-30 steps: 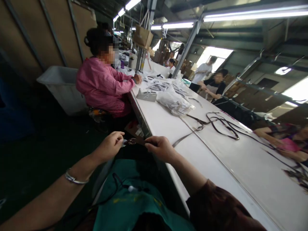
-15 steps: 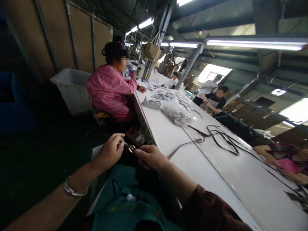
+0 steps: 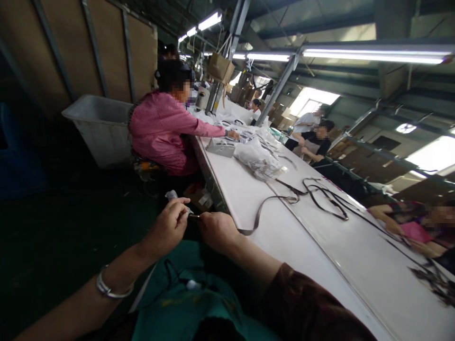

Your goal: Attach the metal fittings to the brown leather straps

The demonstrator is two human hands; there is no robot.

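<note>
My left hand (image 3: 168,225) is closed, its fingers pinching the buckle end of a thin belt. A pale, crumpled scrap of plastic (image 3: 172,194) shows just above these fingers. Close beside it my right hand (image 3: 218,231) is closed on the same end, thumb on top. Between the hands only a sliver of the metal buckle (image 3: 194,216) is visible, seen nearly edge-on. The narrow dark belt strap (image 3: 258,219) emerges by my right hand and runs over the table towards a clear plastic bag (image 3: 258,156).
Along the white table (image 3: 284,241) lie more dark straps (image 3: 325,199). A co-worker in a pink checked top (image 3: 159,128) sits at the left edge, beside a grey box (image 3: 220,147). A white bin (image 3: 103,128) stands behind. Other people sit across the table.
The buckle has turned edge-on and my hands have drawn closer together. The pale plastic now shows at my left hand. The co-worker in pink has stretched an arm across the table.
</note>
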